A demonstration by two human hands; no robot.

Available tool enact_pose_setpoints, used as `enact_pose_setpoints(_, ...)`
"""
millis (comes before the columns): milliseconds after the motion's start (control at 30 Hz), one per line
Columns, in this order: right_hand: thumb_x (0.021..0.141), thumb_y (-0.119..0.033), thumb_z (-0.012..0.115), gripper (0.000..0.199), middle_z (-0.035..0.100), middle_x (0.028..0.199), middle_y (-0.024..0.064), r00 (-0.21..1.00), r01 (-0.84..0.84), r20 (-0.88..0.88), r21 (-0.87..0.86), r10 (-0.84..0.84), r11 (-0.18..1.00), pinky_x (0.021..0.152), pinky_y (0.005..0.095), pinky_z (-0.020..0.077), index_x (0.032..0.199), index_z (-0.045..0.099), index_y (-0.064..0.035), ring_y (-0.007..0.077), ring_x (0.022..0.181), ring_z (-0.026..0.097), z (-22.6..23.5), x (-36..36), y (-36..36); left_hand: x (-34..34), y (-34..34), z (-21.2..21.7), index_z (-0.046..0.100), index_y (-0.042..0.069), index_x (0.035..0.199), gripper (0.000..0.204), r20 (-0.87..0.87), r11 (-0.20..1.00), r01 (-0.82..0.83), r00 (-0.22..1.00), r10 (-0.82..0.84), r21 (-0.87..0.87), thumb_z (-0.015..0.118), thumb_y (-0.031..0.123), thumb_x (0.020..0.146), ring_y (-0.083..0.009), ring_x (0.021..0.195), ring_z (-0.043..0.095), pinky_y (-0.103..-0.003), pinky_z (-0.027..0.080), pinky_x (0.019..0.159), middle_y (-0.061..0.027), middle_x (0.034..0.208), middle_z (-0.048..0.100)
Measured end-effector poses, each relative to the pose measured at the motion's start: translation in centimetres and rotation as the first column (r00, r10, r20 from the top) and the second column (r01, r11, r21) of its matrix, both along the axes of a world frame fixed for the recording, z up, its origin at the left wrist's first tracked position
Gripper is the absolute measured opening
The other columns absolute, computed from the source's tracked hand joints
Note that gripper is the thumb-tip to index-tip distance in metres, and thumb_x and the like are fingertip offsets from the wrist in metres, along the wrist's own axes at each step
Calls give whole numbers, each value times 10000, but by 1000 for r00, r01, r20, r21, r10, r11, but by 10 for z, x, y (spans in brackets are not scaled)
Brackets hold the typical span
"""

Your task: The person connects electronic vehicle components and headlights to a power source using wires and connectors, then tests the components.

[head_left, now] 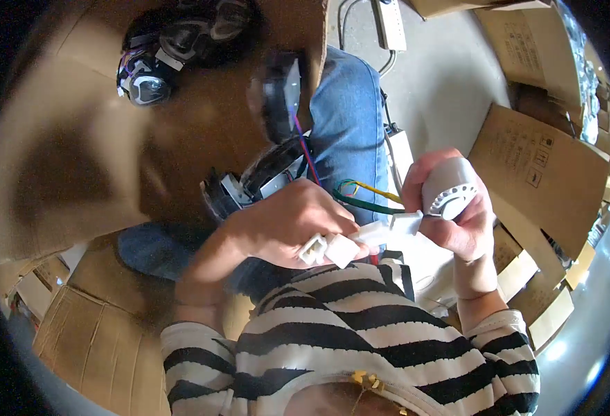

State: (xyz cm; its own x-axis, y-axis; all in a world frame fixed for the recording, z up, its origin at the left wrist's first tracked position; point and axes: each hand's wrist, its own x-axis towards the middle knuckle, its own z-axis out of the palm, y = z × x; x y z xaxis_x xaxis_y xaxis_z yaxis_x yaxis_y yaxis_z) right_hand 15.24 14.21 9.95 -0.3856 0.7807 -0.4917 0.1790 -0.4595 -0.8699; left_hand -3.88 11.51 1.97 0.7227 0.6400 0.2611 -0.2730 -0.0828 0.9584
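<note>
My right hand (481,208) is wrapped around a grey cylindrical motor (450,188), whose slotted end faces up. Yellow and green wires (370,201) run close beside it. Pinched in my closed left hand (298,215) are white plastic connectors; one square connector (341,251) and a hollow one (312,250) stick out below the fingers. Between the hands, a white connector (407,223) meets another white connector piece (373,233) at my left fingertips. Whether they are fully joined I cannot tell. A red and blue wire pair (305,149) rises behind my left hand.
An open cardboard box (201,132) at the left holds several dark round parts in clear wrap (180,41). More wrapped dark parts (277,170) lie by my jeans-clad knee (350,111). A white power strip (390,24) sits on the grey floor. Cardboard boxes (533,166) line the right.
</note>
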Motion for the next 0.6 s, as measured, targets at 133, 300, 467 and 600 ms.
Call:
enact_pose_setpoints(133, 521, -62, 556, 377, 516, 716, 71, 982, -181, -47, 75, 185, 981, 561, 230, 382, 881, 470, 11, 127, 621, 482, 2, 8, -4, 7, -4, 2, 626, 58, 782, 139, 66, 991, 120, 991, -116, -60, 631, 114, 656, -229, 592, 580, -292, 441, 504, -88, 722, 610)
enact_pose_setpoints(300, 570, -20, 548, 360, 520, 834, 75, 911, -413, 30, 29, 412, 910, 656, 255, 403, 922, 470, -5, 153, 742, 509, 11, 28, -3, 12, -2, 5, 596, 28, 724, 56, 96, 955, 283, 957, -275, -90, 574, 79, 718, -195, 626, 595, -287, 461, 523, -66, 766, 620)
enact_pose_setpoints(467, 588, -16, 544, 422, 529, 901, 100, 876, -480, 80, 28, 476, 877, 705, 282, 415, 1002, 461, -3, 187, 807, 529, 15, 44, -12, 23, -3, 9, 628, 74, 801, 101, -82, 961, 263, 960, -269, -82, 578, 114, 723, -206, 582, 580, -292, 440, 509, -86, 703, 607)
enact_pose_setpoints(600, 586, -5, 513, 330, 515, 789, 58, 952, -272, 158, 57, 261, 961, 652, 258, 398, 909, 450, -4, 138, 719, 496, 15, 49, -31, 37, -4, 11, 622, 54, 742, 125, -160, 987, 161, 974, -159, -3, 582, 171, 723, -235, 541, 565, -322, 424, 490, -120, 630, 584)
